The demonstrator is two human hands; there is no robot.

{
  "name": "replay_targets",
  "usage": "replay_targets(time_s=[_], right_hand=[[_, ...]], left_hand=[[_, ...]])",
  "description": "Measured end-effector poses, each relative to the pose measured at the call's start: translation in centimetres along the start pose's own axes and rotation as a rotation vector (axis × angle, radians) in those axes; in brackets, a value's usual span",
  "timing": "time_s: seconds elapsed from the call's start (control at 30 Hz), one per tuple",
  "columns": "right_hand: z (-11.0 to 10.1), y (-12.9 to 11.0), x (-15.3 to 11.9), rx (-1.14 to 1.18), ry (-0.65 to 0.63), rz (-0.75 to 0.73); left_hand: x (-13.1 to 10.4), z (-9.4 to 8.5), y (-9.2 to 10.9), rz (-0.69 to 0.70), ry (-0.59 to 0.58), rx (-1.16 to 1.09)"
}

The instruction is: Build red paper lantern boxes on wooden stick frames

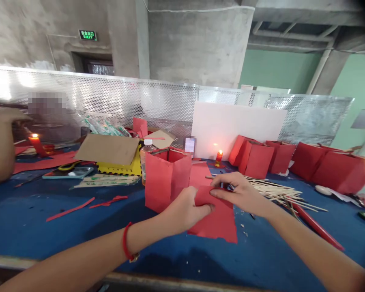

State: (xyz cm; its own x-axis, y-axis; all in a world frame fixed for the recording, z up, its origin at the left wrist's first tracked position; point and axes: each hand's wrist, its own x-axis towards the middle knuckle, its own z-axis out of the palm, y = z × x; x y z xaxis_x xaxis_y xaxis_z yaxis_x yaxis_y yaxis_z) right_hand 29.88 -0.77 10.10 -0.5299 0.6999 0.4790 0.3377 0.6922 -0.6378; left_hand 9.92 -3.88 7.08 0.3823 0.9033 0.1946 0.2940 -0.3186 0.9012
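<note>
A small piece of red paper [204, 195] is held between my two hands, above a larger red sheet [215, 223] lying on the blue table. My left hand [187, 209] grips its left side between thumb and fingers. My right hand [235, 192] pinches its upper right edge. Just left of the sheet stands an open-topped red paper box [167, 178], close behind my left hand. A thin stick [209, 177] pokes out to the left of my right fingers. A red string bracelet is on my left wrist.
Wooden sticks [275, 190] and a red candle [318, 227] lie at right. Several red paper boxes [258, 160] stand behind. A lit candle [219, 157] burns near the white board [237, 125]. Left are a bottle [147, 152], cardboard [109, 149], another lit candle [36, 144] and a person's arm [0, 142].
</note>
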Motion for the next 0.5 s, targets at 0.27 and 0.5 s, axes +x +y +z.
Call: replay_targets(time_s=[0.27, 0.5], right_hand=[[-3.4, -2.8, 11.2, 0.449, 0.36, 0.22], [2.4, -0.4, 17.8, 0.516, 0.113, 0.461]], left_hand=[[-1.1, -14.8, 7.8, 0.45, -0.015, 0.106], [2.3, -23.0, 4.7, 0.604, 0.221, 0.7]])
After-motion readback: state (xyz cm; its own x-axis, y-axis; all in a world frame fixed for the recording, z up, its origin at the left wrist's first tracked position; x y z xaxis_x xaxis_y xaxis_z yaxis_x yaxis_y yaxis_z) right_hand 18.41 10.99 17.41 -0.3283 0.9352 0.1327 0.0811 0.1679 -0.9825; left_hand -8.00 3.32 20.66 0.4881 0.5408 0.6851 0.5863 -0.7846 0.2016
